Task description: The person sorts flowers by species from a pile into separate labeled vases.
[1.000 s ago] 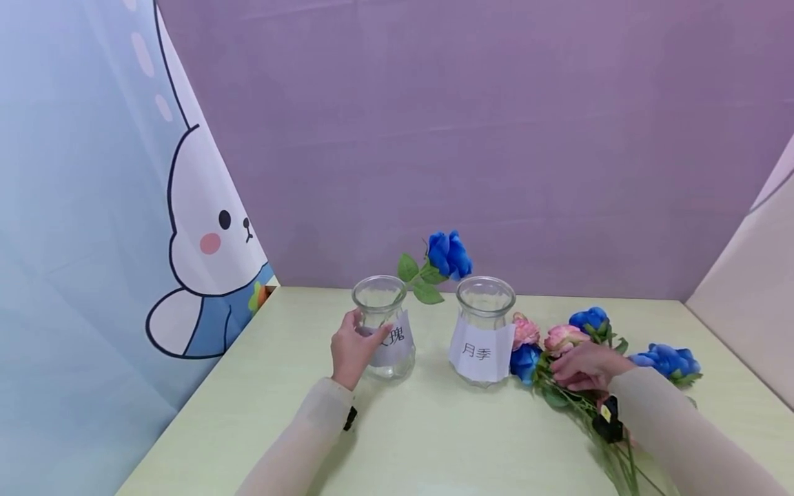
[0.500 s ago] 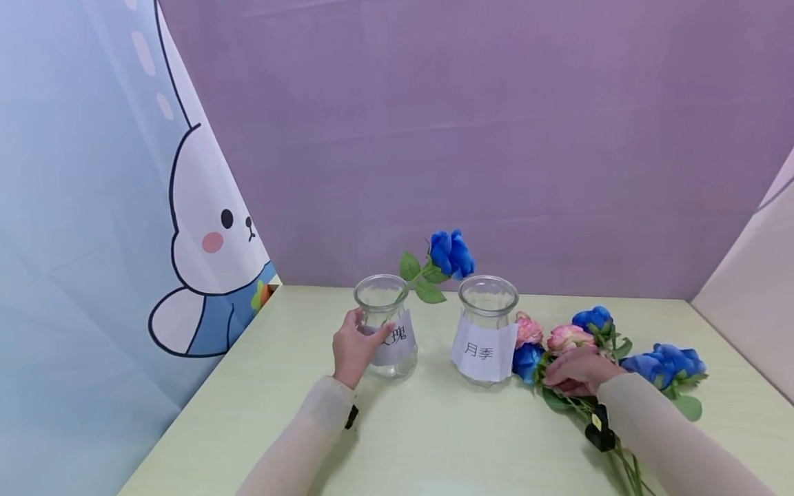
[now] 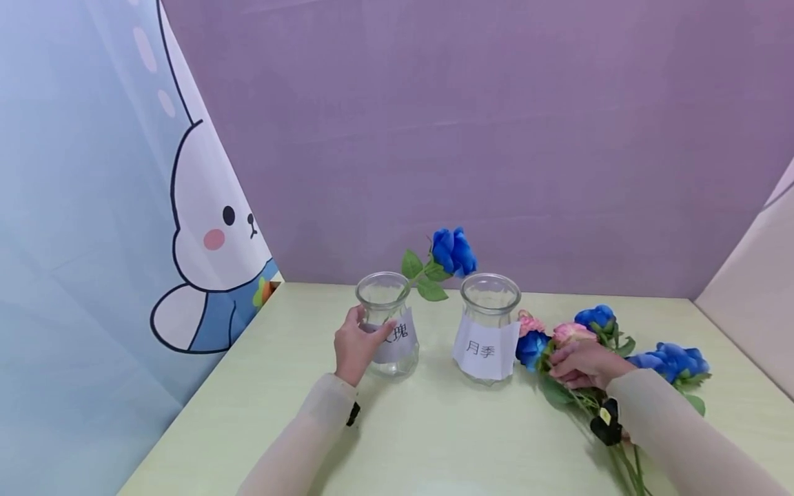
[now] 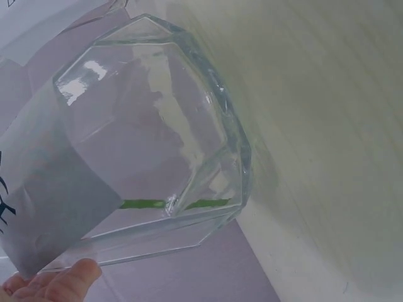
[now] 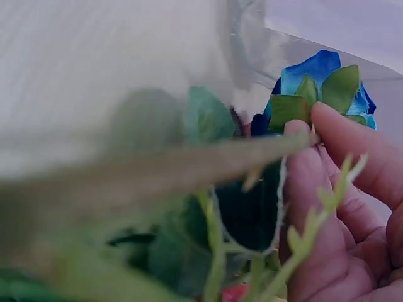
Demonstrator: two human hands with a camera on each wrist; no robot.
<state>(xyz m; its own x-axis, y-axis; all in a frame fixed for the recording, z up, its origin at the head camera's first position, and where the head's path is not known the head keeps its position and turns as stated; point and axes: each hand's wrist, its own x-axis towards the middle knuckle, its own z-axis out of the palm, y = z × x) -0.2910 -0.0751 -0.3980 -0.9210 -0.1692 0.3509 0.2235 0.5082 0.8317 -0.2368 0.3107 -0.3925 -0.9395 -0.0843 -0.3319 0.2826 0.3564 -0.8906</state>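
Observation:
My left hand [image 3: 358,348] grips the left glass vase [image 3: 400,365], thumb over its paper label and fingers round its left side. In the left wrist view a green stem [image 4: 143,204] shows through the vase's glass [image 4: 145,126]. A blue rose [image 3: 455,252] leans out of this vase to the right. At the right, my right hand [image 3: 586,365] pinches the stem of another blue rose [image 5: 321,72] between thumb and forefinger, just below its green sepals. That bloom [image 3: 532,349] overlaps a pink flower [image 3: 529,322] beside the right vase. Leaves and stems partly hide the fingers.
A second glass vase [image 3: 490,303] with a white paper label [image 3: 485,350] stands between the hands. Around the right hand lie a pink flower [image 3: 573,333], blue flowers [image 3: 673,362] and several stems [image 3: 626,468]. A purple cloth [image 3: 496,138] hangs behind the table.
The blue rose pinched by the right hand has risen slightly and now covers more of the pink flower behind it. The left hand keeps its grip on the vase.

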